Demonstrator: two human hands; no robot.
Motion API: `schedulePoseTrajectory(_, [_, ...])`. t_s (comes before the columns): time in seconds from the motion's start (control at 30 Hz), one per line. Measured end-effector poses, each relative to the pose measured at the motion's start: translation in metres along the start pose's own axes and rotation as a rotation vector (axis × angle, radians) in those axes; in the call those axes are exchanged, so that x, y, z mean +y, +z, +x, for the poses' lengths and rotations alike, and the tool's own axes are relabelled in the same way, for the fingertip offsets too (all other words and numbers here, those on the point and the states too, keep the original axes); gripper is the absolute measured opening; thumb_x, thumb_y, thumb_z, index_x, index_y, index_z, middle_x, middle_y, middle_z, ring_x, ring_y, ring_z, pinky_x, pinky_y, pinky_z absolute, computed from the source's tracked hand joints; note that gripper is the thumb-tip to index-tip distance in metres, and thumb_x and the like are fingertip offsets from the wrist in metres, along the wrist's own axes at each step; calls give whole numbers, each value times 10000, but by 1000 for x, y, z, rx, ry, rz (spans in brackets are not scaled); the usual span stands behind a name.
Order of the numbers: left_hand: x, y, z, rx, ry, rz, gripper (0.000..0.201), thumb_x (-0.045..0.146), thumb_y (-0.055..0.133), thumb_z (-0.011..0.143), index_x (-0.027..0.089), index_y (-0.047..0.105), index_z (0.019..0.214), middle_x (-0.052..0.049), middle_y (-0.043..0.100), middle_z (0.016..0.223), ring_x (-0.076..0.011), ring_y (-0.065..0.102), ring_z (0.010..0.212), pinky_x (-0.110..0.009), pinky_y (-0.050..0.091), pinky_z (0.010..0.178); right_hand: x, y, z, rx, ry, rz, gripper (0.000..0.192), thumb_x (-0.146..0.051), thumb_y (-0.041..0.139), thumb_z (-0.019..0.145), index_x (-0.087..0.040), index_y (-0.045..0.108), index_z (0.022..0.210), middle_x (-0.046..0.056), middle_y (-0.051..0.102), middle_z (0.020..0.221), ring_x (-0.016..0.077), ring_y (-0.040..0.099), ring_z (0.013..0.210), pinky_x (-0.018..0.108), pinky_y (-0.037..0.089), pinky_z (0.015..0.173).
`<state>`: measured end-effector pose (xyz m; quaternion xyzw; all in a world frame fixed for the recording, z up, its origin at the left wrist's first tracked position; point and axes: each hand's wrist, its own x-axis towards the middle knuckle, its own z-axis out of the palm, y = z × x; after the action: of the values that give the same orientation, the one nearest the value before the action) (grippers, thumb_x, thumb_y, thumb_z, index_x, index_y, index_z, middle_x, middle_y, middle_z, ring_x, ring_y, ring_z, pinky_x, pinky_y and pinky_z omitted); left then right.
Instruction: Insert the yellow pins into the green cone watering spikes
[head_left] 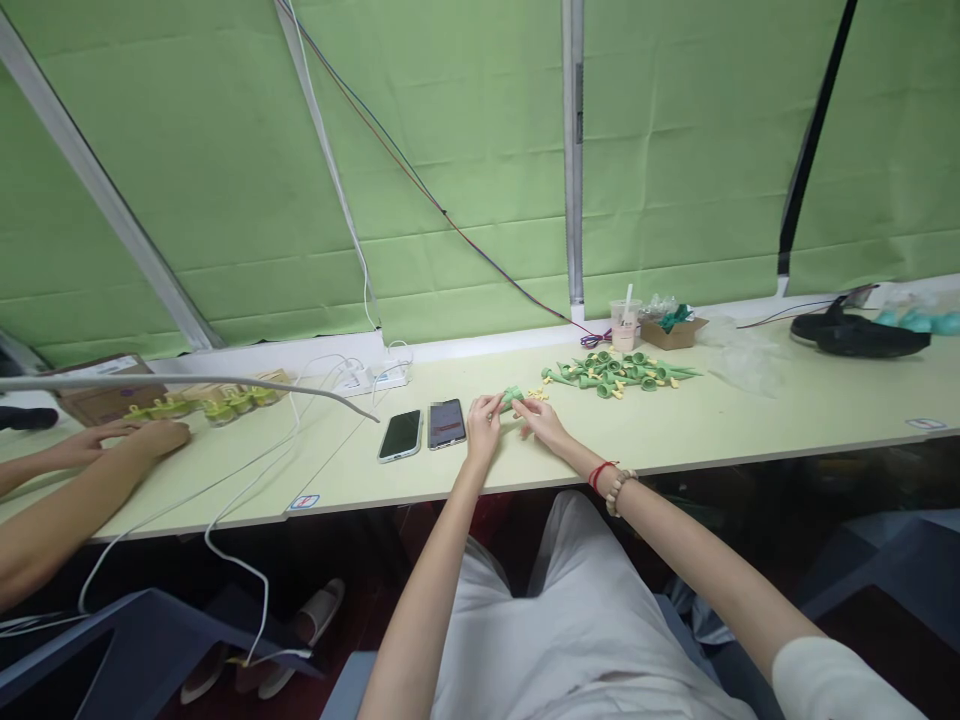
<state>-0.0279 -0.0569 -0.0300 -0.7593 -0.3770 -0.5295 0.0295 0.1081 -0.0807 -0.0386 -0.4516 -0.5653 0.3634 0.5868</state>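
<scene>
Both hands meet on the table: the left hand (pixel 484 418) and right hand (pixel 541 420) pinch one small green piece (pixel 512 397) between their fingers. It looks light and a bit bendy, best held by its ends. More green pieces sit in a pile (pixel 619 372) close behind. Two phones (pixel 424 430) lie beside the left hand.

Two phones (pixel 424 430) on table (pixel 750 420) left of hands, clip pile (pixel 619 372) behind right, cup (pixel 625 325) behind pile

Two phones (pixel 424 431) lie side by side on the table (pixel 750 420), a power strip (pixel 373 377) behind them, plastic cup (pixel 624 326) and small cardboard box (pixel 673 331) further right along it.
</scene>
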Motion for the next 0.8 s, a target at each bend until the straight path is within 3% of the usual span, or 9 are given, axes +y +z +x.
schedulePoseTrajectory(0.1, [1,0,0,-16,-4,-3,238,150,492,822,187,668,977,-51,631,834,-166,545,813,-284,432,741,-3,-1,0,-102,68,110,357,-493,557,755,-154,656,807,65,665,784,76,551,412,161,279,294])
schedulePoseTrajectory(0.4, [5,-2,-1,-21,-33,-1,236,179,495,826,205,665,988,-48,624,832,-166,554,816,-283,432,731,-1,-1,2,23,24,119,395,-516,656,627,-136,688,733,68,682,728,68,466,411,189,332,343])
schedulePoseTrajectory(0.6, [5,-1,-2,-22,-28,26,225,187,505,824,191,669,977,-53,633,822,-168,551,810,-280,430,716,-1,-2,0,86,-34,110,394,-508,656,628,-123,698,696,62,671,652,68,415,411,219,363,410])
schedulePoseTrajectory(0.8, [1,-1,-1,-3,-57,-20,229,181,505,823,184,670,981,-54,642,838,-166,555,817,-284,433,728,2,0,2,64,-52,119,421,-504,683,581,-121,687,756,74,676,715,77,472,433,228,404,430])
